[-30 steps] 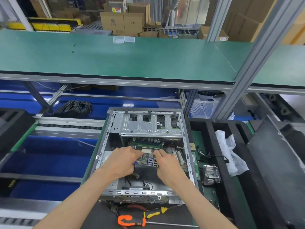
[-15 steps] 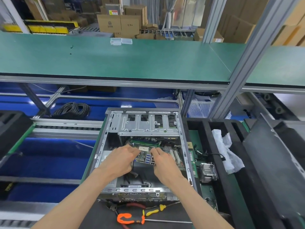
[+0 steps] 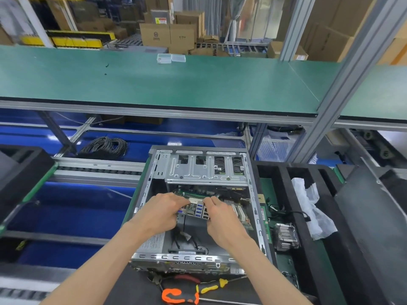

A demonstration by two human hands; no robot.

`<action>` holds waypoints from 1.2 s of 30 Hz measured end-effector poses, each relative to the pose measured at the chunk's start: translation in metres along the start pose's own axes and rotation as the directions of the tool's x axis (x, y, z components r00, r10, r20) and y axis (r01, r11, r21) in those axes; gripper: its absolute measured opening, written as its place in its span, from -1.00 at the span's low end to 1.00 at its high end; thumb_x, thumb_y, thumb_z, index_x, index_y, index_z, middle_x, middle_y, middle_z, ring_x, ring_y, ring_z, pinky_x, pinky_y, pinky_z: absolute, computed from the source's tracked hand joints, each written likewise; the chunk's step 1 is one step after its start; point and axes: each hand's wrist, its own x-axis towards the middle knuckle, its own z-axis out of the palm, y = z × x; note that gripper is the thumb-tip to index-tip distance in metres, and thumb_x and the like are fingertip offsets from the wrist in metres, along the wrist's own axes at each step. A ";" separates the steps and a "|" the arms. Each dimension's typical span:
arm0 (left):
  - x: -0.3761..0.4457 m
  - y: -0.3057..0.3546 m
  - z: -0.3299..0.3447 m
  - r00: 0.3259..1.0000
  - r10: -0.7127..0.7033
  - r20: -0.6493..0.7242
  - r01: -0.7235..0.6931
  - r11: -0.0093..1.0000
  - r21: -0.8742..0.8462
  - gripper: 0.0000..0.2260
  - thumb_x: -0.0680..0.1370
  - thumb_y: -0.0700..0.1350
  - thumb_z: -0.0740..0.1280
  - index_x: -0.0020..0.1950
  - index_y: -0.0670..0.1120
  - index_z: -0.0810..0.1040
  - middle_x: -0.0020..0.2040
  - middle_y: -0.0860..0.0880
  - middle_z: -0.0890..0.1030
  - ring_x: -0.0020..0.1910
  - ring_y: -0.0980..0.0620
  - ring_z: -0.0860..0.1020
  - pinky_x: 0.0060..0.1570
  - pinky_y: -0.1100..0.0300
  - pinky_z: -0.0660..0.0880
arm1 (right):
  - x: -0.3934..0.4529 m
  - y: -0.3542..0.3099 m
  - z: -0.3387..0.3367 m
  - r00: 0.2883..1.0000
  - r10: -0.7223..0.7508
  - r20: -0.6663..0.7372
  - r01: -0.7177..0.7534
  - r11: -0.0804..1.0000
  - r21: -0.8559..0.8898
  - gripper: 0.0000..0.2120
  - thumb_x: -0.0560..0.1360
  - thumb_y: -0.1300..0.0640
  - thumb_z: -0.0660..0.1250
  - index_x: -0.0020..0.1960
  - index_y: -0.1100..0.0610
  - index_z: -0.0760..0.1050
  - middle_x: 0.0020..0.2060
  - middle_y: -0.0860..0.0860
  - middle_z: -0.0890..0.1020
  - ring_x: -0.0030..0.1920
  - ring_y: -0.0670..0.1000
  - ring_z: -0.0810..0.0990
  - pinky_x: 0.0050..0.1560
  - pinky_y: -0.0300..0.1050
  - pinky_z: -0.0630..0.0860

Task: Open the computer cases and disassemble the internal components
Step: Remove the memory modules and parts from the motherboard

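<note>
The left hand (image 3: 161, 211) and the right hand (image 3: 221, 215) are both down inside the open computer case (image 3: 141, 208), fingers curled onto the near edge of the circuit board (image 3: 240, 214), each gripping it on one side of the block of blue ports (image 3: 199, 211). The side cover is already off, so the step in hand looks like freeing the board from the case. The next move probably calls for an even lift and a pull toward the person, so the far edge slides out from under the metal drive cage (image 3: 207, 170) without snagging the black cables (image 3: 187, 241) on the case floor; whether any screws are left holding it cannot be seen. The case lies flat on its side on the counter (image 3: 136, 289), its open face up, its long axis running away from the person, the drive cage at the far end and the slotted rim nearest. The board lies roughly flat inside it. Screwdrivers (image 3: 211, 288) lie just in front of the case.
</note>
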 end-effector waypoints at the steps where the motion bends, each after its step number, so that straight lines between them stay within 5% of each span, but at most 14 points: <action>1: -0.002 0.000 -0.002 1.000 -0.007 -0.029 0.006 0.999 -0.046 -0.49 0.43 -0.29 0.27 0.35 0.02 0.55 0.19 0.02 0.65 0.19 -0.04 0.58 0.15 -0.01 0.55 | 0.000 0.001 -0.001 1.000 -0.001 0.005 0.001 1.000 0.010 -0.58 0.51 0.41 0.26 0.33 0.16 0.36 0.16 0.10 0.51 0.06 0.21 0.56 0.01 0.10 0.56; 6: -0.008 -0.004 -0.014 0.975 -0.049 -0.216 0.011 0.985 -0.173 -0.66 0.42 -0.16 0.52 0.18 0.03 0.69 0.02 0.05 0.73 -0.01 0.03 0.68 0.07 0.08 0.62 | 0.001 0.003 -0.013 1.000 -0.009 0.008 0.009 1.000 0.019 -0.59 0.52 0.39 0.25 0.33 0.16 0.37 0.18 0.10 0.51 0.09 0.21 0.53 0.06 0.08 0.51; 13: -0.018 -0.007 -0.022 0.965 -0.042 -0.257 -0.007 0.982 -0.188 -0.76 0.45 -0.11 0.54 0.11 0.02 0.72 -0.06 0.12 0.72 -0.15 0.09 0.68 -0.06 0.07 0.64 | -0.003 -0.005 -0.022 0.999 -0.028 0.023 0.028 1.000 0.002 -0.69 0.52 0.35 0.26 0.22 0.14 0.38 0.08 0.09 0.51 0.05 0.20 0.50 -0.07 -0.03 0.32; 17: -0.013 -0.007 -0.032 0.954 -0.063 -0.291 -0.007 0.973 -0.233 -0.81 0.45 -0.05 0.55 0.05 0.04 0.71 -0.11 0.20 0.68 -0.17 0.19 0.62 -0.10 0.19 0.58 | 0.004 -0.006 -0.041 0.998 0.011 0.065 -0.014 0.999 0.034 -0.80 0.44 0.35 0.24 -0.06 0.12 0.29 -0.21 0.03 0.39 -0.17 0.19 0.42 -0.27 -0.03 0.28; 21: -0.004 -0.014 -0.044 0.975 -0.072 -0.208 0.016 0.966 -0.259 -0.86 0.46 -0.04 0.54 -0.04 0.10 0.64 -0.20 0.25 0.59 -0.21 0.26 0.54 -0.16 0.25 0.49 | 0.012 -0.009 -0.059 0.990 0.041 0.134 -0.048 0.997 0.056 -0.80 0.39 0.36 0.22 -0.18 0.12 0.26 -0.27 0.05 0.37 -0.29 0.09 0.37 -0.41 -0.06 0.24; 26: 0.008 -0.024 -0.055 0.975 -0.085 -0.203 0.013 0.943 -0.331 -0.73 0.40 -0.09 0.59 -0.01 0.12 0.60 -0.14 0.30 0.56 -0.10 0.29 0.55 -0.13 0.42 0.38 | 0.021 -0.016 -0.076 0.984 0.038 0.177 -0.061 0.990 0.127 -0.81 0.42 0.37 0.28 -0.22 0.17 0.30 -0.29 0.08 0.41 -0.31 0.07 0.35 -0.43 -0.09 0.26; 30: 0.013 -0.022 -0.055 0.946 -0.134 -0.295 0.001 0.912 -0.410 -0.51 0.36 -0.11 0.62 0.22 0.09 0.55 0.03 0.30 0.52 0.01 0.32 0.53 0.03 0.34 0.48 | 0.025 -0.018 -0.091 0.978 0.063 0.198 -0.108 0.968 0.228 -0.72 0.41 0.37 0.37 -0.25 0.16 0.27 -0.36 0.09 0.33 -0.33 0.07 0.28 -0.37 -0.05 0.23; 34: 0.018 -0.006 -0.050 0.885 -0.293 -0.362 0.052 0.834 -0.550 -0.29 0.33 -0.11 0.64 0.39 0.17 0.40 0.13 0.30 0.48 0.06 0.32 0.52 0.00 0.45 0.47 | 0.029 -0.015 -0.105 0.965 0.120 0.233 -0.192 0.929 0.317 -0.64 0.39 0.29 0.53 -0.32 0.19 0.33 -0.37 0.07 0.44 -0.35 0.05 0.42 -0.35 -0.11 0.38; 36: 0.021 0.003 -0.046 0.853 -0.406 -0.329 0.123 0.767 -0.629 -0.23 0.35 -0.07 0.62 0.46 0.14 0.32 0.19 0.23 0.47 0.04 0.25 0.55 0.03 0.34 0.48 | 0.032 -0.011 -0.111 0.959 0.157 0.236 -0.239 0.896 0.373 -0.75 0.38 0.28 0.56 -0.20 0.32 0.47 -0.19 0.18 0.60 -0.18 0.15 0.59 -0.19 -0.05 0.54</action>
